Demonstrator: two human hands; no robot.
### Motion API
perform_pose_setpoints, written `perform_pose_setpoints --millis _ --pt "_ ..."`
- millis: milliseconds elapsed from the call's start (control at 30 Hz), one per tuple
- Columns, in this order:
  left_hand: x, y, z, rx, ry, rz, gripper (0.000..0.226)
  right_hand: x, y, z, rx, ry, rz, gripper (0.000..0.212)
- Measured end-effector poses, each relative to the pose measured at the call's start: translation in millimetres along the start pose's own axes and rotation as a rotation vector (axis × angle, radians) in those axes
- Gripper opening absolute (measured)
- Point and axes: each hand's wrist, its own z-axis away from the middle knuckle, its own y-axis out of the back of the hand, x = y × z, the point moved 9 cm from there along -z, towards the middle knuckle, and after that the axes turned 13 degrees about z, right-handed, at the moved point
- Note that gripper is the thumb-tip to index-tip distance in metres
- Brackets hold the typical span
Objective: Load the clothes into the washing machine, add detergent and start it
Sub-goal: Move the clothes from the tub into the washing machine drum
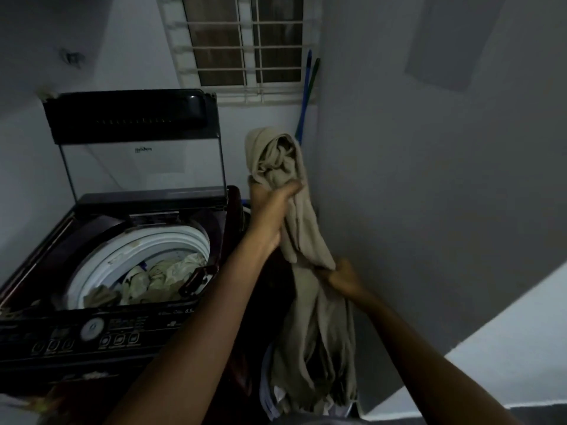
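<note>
A long beige garment (310,317) hangs in the air to the right of the top-loading washing machine (46,237). My left hand (270,210) grips its upper part, with a bunch of cloth standing above the fist. My right hand (343,279) grips the garment lower down, at its right edge. The garment's lower end trails down into a pile of clothes (273,397) at the bottom of the view. The machine's lid (135,142) stands upright and open. Inside the white drum (129,250) lie several pale clothes (165,280).
The machine's dark control panel (92,332) with a dial and buttons faces me. A barred window (242,47) is on the far wall, with blue and green broom handles (306,96) leaning in the corner. A grey wall (429,179) stands close on the right.
</note>
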Motion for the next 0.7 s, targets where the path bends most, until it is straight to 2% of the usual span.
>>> perform_pose_setpoints --millis 100,200,300,367,400,433,467,533,567,633,700 --pt "8.6 41.1 -10.8 0.096 -0.161 -0.318 0.044 -1.9 50.5 -1.5 0.123 0.004 -0.048 0.014" --pt "-23.1 42.3 -3.4 -0.025 -0.15 -0.73 0.047 -13.8 83.8 -6.0 0.267 -0.054 -0.169 0.019" --pt "-73.0 23.5 16.2 -0.344 0.025 -0.922 0.094 -49.4 89.2 -9.7 0.305 -0.001 -0.214 0.017" --pt "-93.4 15.2 25.0 -0.468 0.144 -0.858 0.118 -79.0 81.1 -7.4 0.223 0.049 -0.283 0.022" --pt "-99.6 14.2 24.9 -0.48 0.161 -0.802 0.122 -95.2 75.4 -4.8 0.168 0.069 -0.319 0.024" --pt "-103.8 14.4 24.5 -0.464 0.176 -0.731 0.117 -113.3 70.3 -0.9 0.125 0.101 -0.338 0.025" --pt "-105.7 16.1 23.2 -0.414 0.196 -0.642 0.102 -129.2 66.3 2.7 0.093 0.129 -0.346 0.023" --pt "-103.4 24.5 19.2 -0.239 0.235 -0.494 0.056 -151.1 60.9 8.8 0.037 0.171 -0.414 0.018" --pt "-98.4 29.7 16.0 -0.149 0.222 -0.459 0.041 -157.7 58.8 11.1 -0.014 0.192 -0.44 0.016" --pt "-82.5 37.6 11.2 -0.016 0.174 -0.39 0.029 -161.0 55.9 14.4 -0.117 0.264 -0.413 0.02" --pt "-67.4 42.9 6.9 0.061 0.14 -0.328 0.021 -151.6 63.1 17.7 -0.113 0.336 -0.368 0.03"
